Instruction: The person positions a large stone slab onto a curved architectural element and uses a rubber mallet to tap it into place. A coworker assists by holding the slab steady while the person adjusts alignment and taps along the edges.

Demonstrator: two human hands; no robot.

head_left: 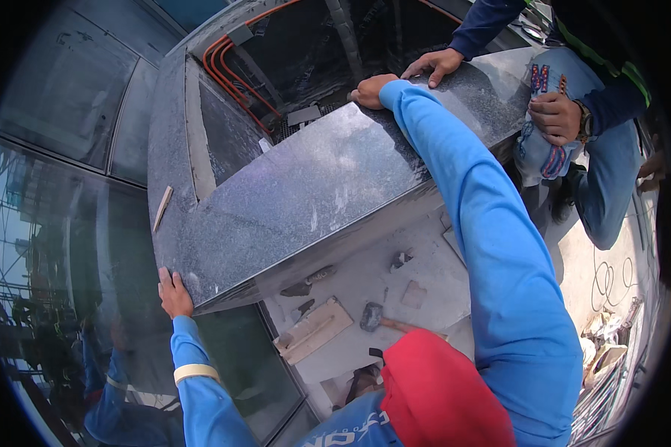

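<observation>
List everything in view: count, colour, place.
speckled stone ledge: 1, grey, centre
thin curved conduits: several, orange, upper left
thin wooden strip: 1, tan, ledge's left
wooden-handled mallet: 1, dark, floor
flat wooden board: 1, tan, beside mallet
large glass panels: several, dark, left
bunched cloth: 1, red, bottom
coworker's hands: 2, navy-sleeved, upper right
coworker's denim trousers: 1, blue, right
left hand: 1, blue-sleeved, ledge's near corner
right hand: 1, blue-sleeved, ledge's far edge

Right blue sleeve (473, 201)'s kinda covering part of the grey slab (298, 194), red cloth (443, 395)'s hiding the mallet (370, 316)'s handle end.
</observation>
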